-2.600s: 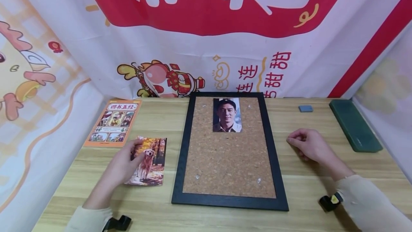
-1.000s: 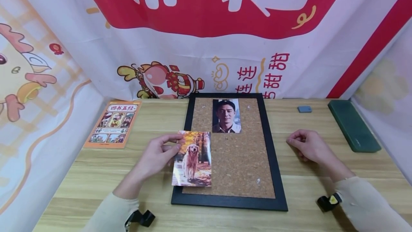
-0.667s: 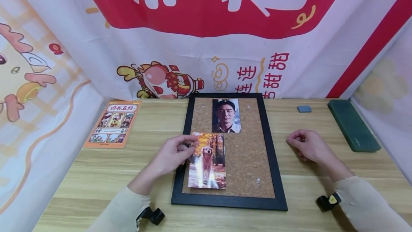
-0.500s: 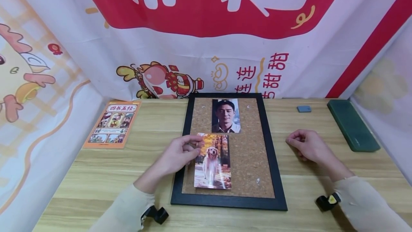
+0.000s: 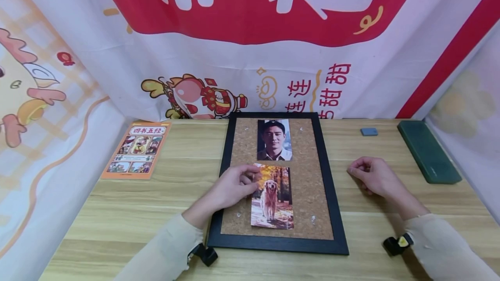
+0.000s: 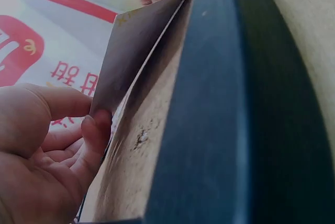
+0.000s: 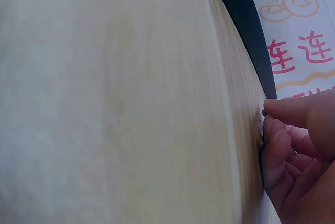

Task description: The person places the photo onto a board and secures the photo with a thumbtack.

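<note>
My left hand (image 5: 236,185) pinches a dog photo (image 5: 272,198) by its left edge, over the lower part of a black-framed cork board (image 5: 308,177). In the left wrist view the photo (image 6: 133,46) stands tilted, its lower edge close to the cork. A portrait photo (image 5: 274,140) lies on the upper board, with a small dark dot at its top edge. Right of the board, my right hand (image 5: 375,176) is near the tabletop. Its thumb and forefinger pinch a small dark thumbtack (image 7: 264,112), mostly hidden by the fingertips.
An orange booklet (image 5: 136,151) lies at the back left of the wooden table (image 5: 129,220). At the back right are a blue eraser (image 5: 369,132) and a dark green case (image 5: 429,153). A printed cloth (image 5: 218,55) hangs behind the table. Small pale spots mark the cork near its corners.
My left hand has lifted the dog photo from the table and carried it right, onto the board below the portrait. The right hand has stayed in place.
</note>
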{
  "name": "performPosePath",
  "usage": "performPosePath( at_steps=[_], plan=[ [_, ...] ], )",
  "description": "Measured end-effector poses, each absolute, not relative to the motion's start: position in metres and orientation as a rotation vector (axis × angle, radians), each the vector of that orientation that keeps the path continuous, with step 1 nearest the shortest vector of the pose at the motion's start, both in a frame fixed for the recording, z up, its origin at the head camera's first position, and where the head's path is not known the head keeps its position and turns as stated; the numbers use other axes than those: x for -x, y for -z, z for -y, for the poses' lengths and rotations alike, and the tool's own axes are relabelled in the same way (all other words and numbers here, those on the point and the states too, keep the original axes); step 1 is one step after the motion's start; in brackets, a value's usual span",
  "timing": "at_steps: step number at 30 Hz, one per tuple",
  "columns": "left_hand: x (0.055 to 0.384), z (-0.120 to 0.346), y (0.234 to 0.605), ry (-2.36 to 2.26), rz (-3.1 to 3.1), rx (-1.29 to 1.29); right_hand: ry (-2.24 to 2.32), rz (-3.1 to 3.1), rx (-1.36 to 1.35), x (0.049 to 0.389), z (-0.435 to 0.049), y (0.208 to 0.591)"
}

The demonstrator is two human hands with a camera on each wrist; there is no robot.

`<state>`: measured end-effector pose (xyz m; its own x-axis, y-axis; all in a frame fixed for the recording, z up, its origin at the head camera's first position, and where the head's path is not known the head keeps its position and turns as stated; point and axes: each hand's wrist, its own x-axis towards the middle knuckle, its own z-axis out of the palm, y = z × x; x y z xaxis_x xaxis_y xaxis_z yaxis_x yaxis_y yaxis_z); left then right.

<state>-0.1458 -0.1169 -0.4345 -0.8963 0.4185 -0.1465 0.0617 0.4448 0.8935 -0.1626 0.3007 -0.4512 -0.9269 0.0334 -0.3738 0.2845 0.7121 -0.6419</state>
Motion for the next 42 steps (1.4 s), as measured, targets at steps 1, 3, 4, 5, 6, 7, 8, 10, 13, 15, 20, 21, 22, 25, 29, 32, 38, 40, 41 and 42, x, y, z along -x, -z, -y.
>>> performPosePath(
  at_steps=[1, 3, 4, 5, 6, 7, 8, 10, 13, 15, 20, 21, 22, 25, 29, 32, 38, 40, 41, 42],
  plan=[
    [0.146, 0.116, 0.435, -1.42, -2.375, -0.414, 1.049, -2.584, -0.246, 0.163, -0.3, 0.451],
    [0.147, 0.114, 0.436, -1.38, -2.419, -0.422, 1.051, -2.585, -0.239, 0.163, -0.3, 0.451],
    [0.147, 0.113, 0.436, -1.36, -2.441, -0.426, 1.052, -2.585, -0.237, 0.163, -0.3, 0.451],
    [0.148, 0.112, 0.437, -1.343, -2.458, -0.427, 1.052, -2.585, -0.236, 0.163, -0.299, 0.451],
    [0.148, 0.111, 0.437, -1.328, -2.471, -0.43, 1.053, -2.584, -0.235, 0.163, -0.299, 0.451],
    [0.149, 0.11, 0.437, -1.314, -2.483, -0.431, 1.054, -2.583, -0.234, 0.163, -0.3, 0.45],
    [0.149, 0.109, 0.436, -1.3, -2.492, -0.434, 1.055, -2.583, -0.232, 0.163, -0.3, 0.45],
    [0.15, 0.107, 0.436, -1.281, -2.507, -0.439, 1.061, -2.583, -0.218, 0.162, -0.3, 0.448],
    [0.151, 0.105, 0.435, -1.253, -2.527, -0.445, 1.071, -2.585, -0.183, 0.16, -0.299, 0.443],
    [0.151, 0.103, 0.435, -1.233, -2.539, -0.447, 1.084, -2.588, -0.146, 0.157, -0.297, 0.439],
    [0.151, 0.102, 0.433, -1.166, -2.556, -0.445, 1.156, -2.595, -0.032, 0.152, -0.279, 0.424],
    [0.151, 0.102, 0.432, -1.151, -2.559, -0.451, 1.185, -2.584, -0.011, 0.151, -0.273, 0.422],
    [0.152, 0.102, 0.432, -1.136, -2.562, -0.454, 1.221, -2.573, 0.014, 0.151, -0.267, 0.421],
    [0.152, 0.101, 0.431, -1.099, -2.569, -0.475, 1.32, -2.515, 0.07, 0.15, -0.248, 0.416],
    [0.154, 0.099, 0.432, -1.069, -2.577, -0.49, 1.406, -2.431, 0.121, 0.153, -0.225, 0.413],
    [0.155, 0.099, 0.434, -1.056, -2.582, -0.502, 1.419, -2.391, 0.147, 0.156, -0.211, 0.412],
    [0.156, 0.099, 0.434, -1.058, -2.576, -0.531, 1.459, -2.301, 0.207, 0.164, -0.187, 0.414],
    [0.158, 0.1, 0.439, -1.051, -2.581, -0.55, 1.476, -2.27, 0.218, 0.168, -0.179, 0.417],
    [0.16, 0.101, 0.442, -1.041, -2.586, -0.551, 1.484, -2.254, 0.219, 0.17, -0.176, 0.418],
    [0.162, 0.103, 0.447, -1.031, -2.592, -0.563, 1.493, -2.237, 0.215, 0.172, -0.172, 0.419]
  ],
)
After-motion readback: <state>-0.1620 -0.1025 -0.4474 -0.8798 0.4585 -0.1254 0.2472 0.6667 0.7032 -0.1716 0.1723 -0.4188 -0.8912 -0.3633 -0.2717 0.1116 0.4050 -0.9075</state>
